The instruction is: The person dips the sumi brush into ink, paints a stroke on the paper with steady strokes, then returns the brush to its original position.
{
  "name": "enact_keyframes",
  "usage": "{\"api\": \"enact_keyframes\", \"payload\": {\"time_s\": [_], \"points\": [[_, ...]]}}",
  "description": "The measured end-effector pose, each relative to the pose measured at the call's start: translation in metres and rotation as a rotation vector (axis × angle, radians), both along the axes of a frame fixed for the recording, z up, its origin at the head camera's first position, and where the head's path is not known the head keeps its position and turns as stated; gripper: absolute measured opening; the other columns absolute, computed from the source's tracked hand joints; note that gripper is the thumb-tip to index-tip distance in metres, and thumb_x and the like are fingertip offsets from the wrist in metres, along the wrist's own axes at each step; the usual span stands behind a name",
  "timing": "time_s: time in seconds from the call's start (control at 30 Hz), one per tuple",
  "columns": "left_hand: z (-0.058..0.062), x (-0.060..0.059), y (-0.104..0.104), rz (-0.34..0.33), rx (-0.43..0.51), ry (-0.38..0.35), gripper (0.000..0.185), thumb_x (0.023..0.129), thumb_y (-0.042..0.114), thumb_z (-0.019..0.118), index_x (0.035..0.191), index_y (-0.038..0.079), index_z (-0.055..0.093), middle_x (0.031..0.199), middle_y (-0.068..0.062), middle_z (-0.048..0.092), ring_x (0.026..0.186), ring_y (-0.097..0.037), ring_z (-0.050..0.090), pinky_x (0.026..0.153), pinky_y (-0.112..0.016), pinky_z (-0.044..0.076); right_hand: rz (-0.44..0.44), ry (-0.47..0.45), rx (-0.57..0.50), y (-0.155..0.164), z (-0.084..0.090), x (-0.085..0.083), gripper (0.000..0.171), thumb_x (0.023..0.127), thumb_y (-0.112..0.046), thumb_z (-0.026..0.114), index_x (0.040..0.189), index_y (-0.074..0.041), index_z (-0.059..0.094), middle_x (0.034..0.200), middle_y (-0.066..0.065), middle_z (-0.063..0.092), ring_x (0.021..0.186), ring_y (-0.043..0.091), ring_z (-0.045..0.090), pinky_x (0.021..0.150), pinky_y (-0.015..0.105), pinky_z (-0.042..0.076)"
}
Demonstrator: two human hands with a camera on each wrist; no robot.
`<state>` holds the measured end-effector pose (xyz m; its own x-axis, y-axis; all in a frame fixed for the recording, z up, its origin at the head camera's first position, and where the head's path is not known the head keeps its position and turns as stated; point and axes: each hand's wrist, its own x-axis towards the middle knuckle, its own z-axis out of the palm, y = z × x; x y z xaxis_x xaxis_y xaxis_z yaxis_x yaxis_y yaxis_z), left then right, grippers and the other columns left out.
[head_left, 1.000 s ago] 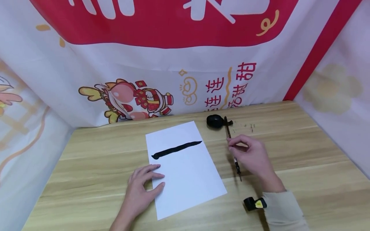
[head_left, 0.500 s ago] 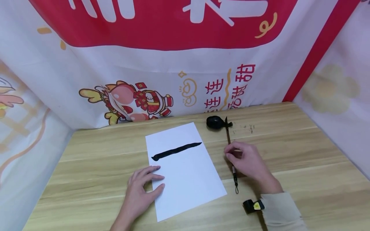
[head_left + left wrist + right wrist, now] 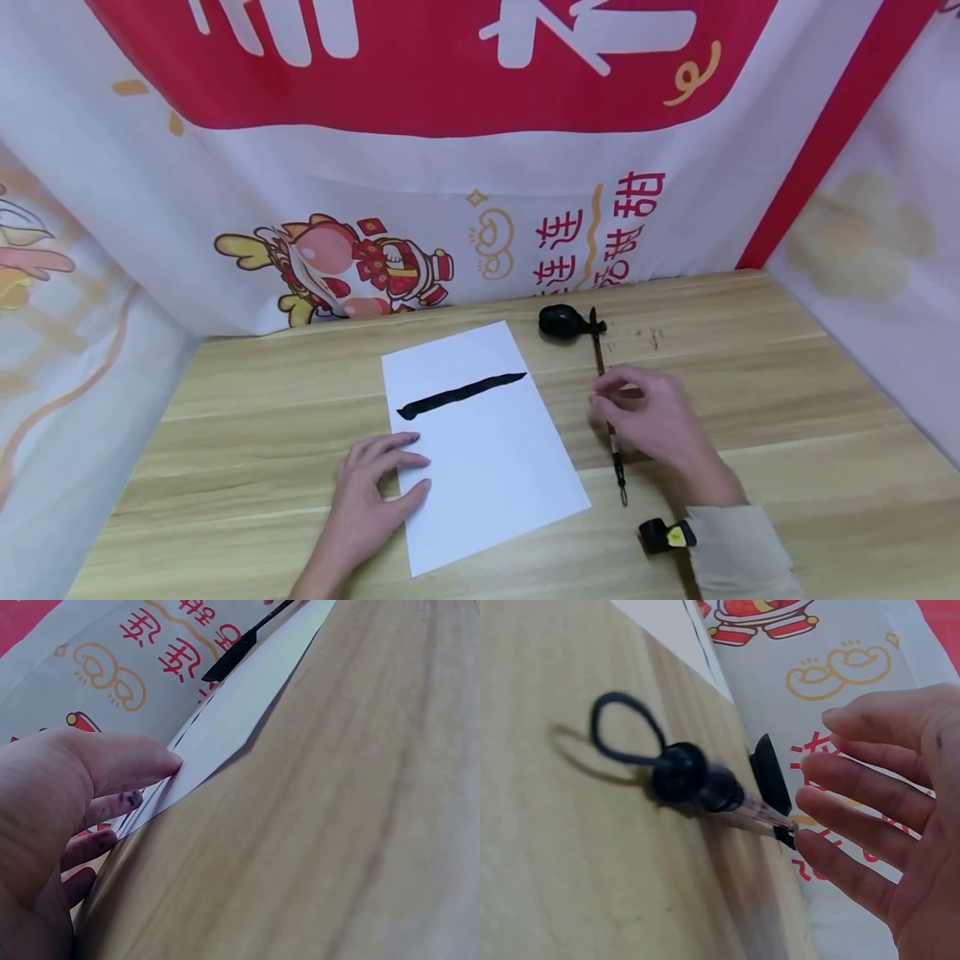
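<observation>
My left hand point(image 3: 367, 500) rests with spread fingers on the left edge of a white paper sheet point(image 3: 498, 483). A thick black ink stroke point(image 3: 461, 395) crosses the sheet's upper part; dark smudges mark two fingers point(image 3: 97, 841) in the left wrist view. A writing brush point(image 3: 599, 357) with a dark shaft lies right of the paper, its tip end across the narrow neck of a black gourd-shaped rest point(image 3: 561, 322). My right hand point(image 3: 652, 417) hovers at the middle of the shaft. The right wrist view shows its fingers loose and parted, beside the brush's looped tail end point(image 3: 681, 772).
The wooden table point(image 3: 247, 467) ends at a printed cloth backdrop point(image 3: 420, 167) with red and white patterns. Small dark ink marks point(image 3: 655, 337) dot the wood right of the rest. A black device with a yellow label point(image 3: 666, 536) is at my right cuff.
The brush's tail end has come down toward me onto the table, and my right fingers have loosened from the shaft. The left hand and paper have stayed in place.
</observation>
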<state>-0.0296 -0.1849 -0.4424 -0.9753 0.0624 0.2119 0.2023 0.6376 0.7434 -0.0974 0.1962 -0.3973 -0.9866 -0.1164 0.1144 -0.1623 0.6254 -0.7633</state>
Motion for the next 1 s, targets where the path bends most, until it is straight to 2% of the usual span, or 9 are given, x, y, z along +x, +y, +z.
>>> {"api": "enact_keyframes", "payload": {"time_s": [0.2, 0.4, 0.57, 0.67, 0.77, 0.87, 0.93, 1.0], "points": [[-0.001, -0.003, 0.001, -0.006, -0.015, 0.016, 0.030, 0.080, 0.014, 0.093, 0.100, 0.032, 0.080, 0.137, 0.005, 0.073, 0.135, -0.027, 0.050, 0.115, -0.061, 0.025, -0.018, 0.072, -0.003, 0.000, 0.009, 0.001, 0.008, 0.097, -0.014, 0.079, 0.105, -0.016, 0.078, 0.103, 0.000, 0.080, 0.100, 0.021, 0.076, 0.093, 0.046, 0.064], [-0.002, -0.001, -0.001, -0.001, -0.028, 0.011, 0.030, 0.079, 0.015, 0.094, 0.100, 0.033, 0.080, 0.136, 0.008, 0.073, 0.132, -0.024, 0.051, 0.112, -0.057, 0.027, -0.020, 0.094, 0.002, -0.006, 0.013, 0.005, 0.007, 0.098, -0.014, 0.079, 0.104, -0.017, 0.079, 0.103, 0.000, 0.080, 0.098, 0.022, 0.077, 0.089, 0.044, 0.066], [-0.003, -0.001, -0.001, -0.005, -0.007, 0.037, 0.031, 0.079, 0.013, 0.094, 0.100, 0.030, 0.078, 0.137, 0.007, 0.073, 0.131, -0.023, 0.052, 0.112, -0.056, 0.027, -0.021, 0.117, -0.002, -0.008, 0.015, 0.007, 0.007, 0.097, -0.013, 0.079, 0.103, -0.016, 0.079, 0.101, -0.001, 0.081, 0.093, 0.019, 0.077, 0.086, 0.041, 0.066], [-0.003, -0.003, -0.001, -0.002, 0.023, 0.071, 0.031, 0.079, 0.010, 0.093, 0.100, 0.026, 0.077, 0.137, 0.003, 0.074, 0.131, -0.024, 0.053, 0.112, -0.053, 0.029, -0.019, 0.145, 0.000, -0.009, 0.016, 0.007, 0.007, 0.097, -0.011, 0.079, 0.101, -0.016, 0.079, 0.100, 0.000, 0.081, 0.090, 0.019, 0.077, 0.083, 0.039, 0.066], [0.000, -0.004, 0.000, 0.018, 0.048, 0.099, 0.029, 0.081, 0.005, 0.090, 0.104, 0.018, 0.077, 0.137, -0.003, 0.073, 0.131, -0.028, 0.055, 0.110, -0.049, 0.033, -0.018, 0.196, 0.014, -0.011, 0.017, 0.008, 0.006, 0.097, -0.011, 0.079, 0.102, -0.014, 0.079, 0.099, 0.002, 0.081, 0.091, 0.020, 0.077, 0.083, 0.042, 0.066], [0.013, -0.009, -0.003, 0.055, 0.005, 0.094, 0.030, 0.088, 0.009, 0.086, 0.116, 0.010, 0.077, 0.143, -0.012, 0.070, 0.136, -0.036, 0.055, 0.114, -0.054, 0.038, -0.019, 0.292, 0.083, -0.013, 0.021, 0.009, 0.017, 0.096, -0.017, 0.081, 0.112, -0.011, 0.078, 0.110, 0.007, 0.081, 0.101, 0.026, 0.077, 0.088, 0.051, 0.065], [0.031, -0.015, -0.009, 0.085, -0.096, 0.065, 0.038, 0.095, 0.020, 0.081, 0.130, 0.007, 0.072, 0.153, -0.016, 0.062, 0.143, -0.042, 0.051, 0.118, -0.064, 0.036, -0.013, 0.366, 0.176, -0.014, 0.028, 0.009, 0.037, 0.095, -0.026, 0.084, 0.126, -0.009, 0.074, 0.124, 0.012, 0.078, 0.114, 0.033, 0.074, 0.095, 0.056, 0.061], [0.054, -0.024, -0.019, 0.112, -0.228, 0.027, 0.053, 0.103, 0.034, 0.073, 0.146, 0.005, 0.062, 0.166, -0.019, 0.048, 0.153, -0.049, 0.039, 0.123, -0.074, 0.026, -0.009, 0.428, 0.295, -0.013, 0.037, 0.007, 0.061, 0.092, -0.038, 0.086, 0.140, -0.006, 0.066, 0.138, 0.018, 0.071, 0.127, 0.040, 0.067, 0.103, 0.061, 0.057]]}}
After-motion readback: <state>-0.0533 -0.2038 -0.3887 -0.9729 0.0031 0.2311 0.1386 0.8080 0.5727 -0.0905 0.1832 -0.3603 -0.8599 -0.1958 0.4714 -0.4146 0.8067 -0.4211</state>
